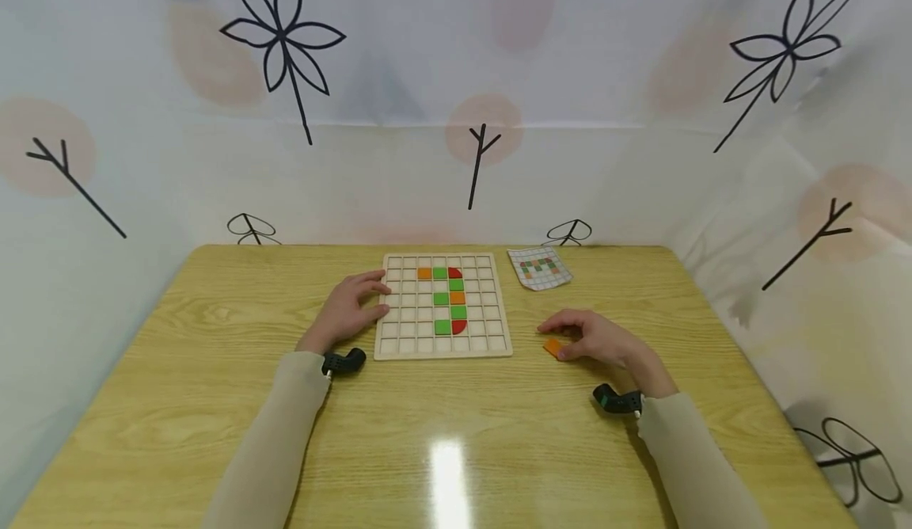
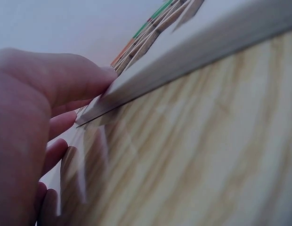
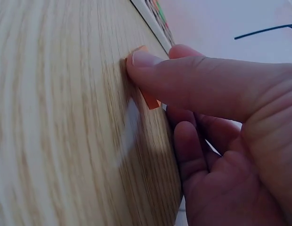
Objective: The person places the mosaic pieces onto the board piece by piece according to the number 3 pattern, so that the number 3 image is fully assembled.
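Observation:
A square wooden grid board (image 1: 488,345) lies on the table with green, orange and red tiles set in some cells. My left hand (image 1: 351,307) rests at its left edge, thumb and fingertips touching the rim (image 2: 150,75). Right of the board, my right hand (image 1: 594,339) is low over the table, fingers bent. Its thumb (image 3: 169,77) touches a loose orange tile (image 1: 552,347), which the thumb partly covers in the right wrist view. In the head view the index fingertip stands apart from that tile.
A patterned paper card (image 1: 552,279) showing a coloured grid lies behind the right hand, beside the board's far right corner. White printed fabric (image 1: 399,173) hangs along the back and sides of the wooden table (image 1: 399,426).

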`<state>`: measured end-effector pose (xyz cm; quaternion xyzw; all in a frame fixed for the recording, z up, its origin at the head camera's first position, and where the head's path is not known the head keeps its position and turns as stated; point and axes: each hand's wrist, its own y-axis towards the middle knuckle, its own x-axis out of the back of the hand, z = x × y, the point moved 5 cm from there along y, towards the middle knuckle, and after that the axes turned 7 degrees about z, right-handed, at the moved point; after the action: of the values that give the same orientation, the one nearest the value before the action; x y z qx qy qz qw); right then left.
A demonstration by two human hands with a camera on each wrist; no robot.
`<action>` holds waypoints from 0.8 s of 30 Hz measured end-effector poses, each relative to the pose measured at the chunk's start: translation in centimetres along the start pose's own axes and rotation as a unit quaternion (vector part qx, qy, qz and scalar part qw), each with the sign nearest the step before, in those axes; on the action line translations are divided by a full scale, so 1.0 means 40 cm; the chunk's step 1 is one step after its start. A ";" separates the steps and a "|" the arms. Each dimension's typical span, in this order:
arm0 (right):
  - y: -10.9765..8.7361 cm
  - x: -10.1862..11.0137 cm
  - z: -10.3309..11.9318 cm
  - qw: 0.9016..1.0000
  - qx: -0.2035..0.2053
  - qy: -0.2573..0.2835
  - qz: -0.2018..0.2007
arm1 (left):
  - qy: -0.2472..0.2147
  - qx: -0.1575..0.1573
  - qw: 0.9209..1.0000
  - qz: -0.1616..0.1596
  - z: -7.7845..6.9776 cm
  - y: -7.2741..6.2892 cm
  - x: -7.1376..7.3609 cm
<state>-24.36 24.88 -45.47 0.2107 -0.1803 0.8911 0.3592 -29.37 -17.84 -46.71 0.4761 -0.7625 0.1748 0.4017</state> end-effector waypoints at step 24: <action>0.005 -0.005 0.000 0.999 -0.024 -0.019 -0.033 | 0.007 0.002 1.000 0.002 -0.002 0.001 -0.001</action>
<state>-24.38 24.62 -45.59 0.2245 -0.2014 0.8701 0.3898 -29.37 -17.73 -46.70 0.4745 -0.7603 0.1806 0.4053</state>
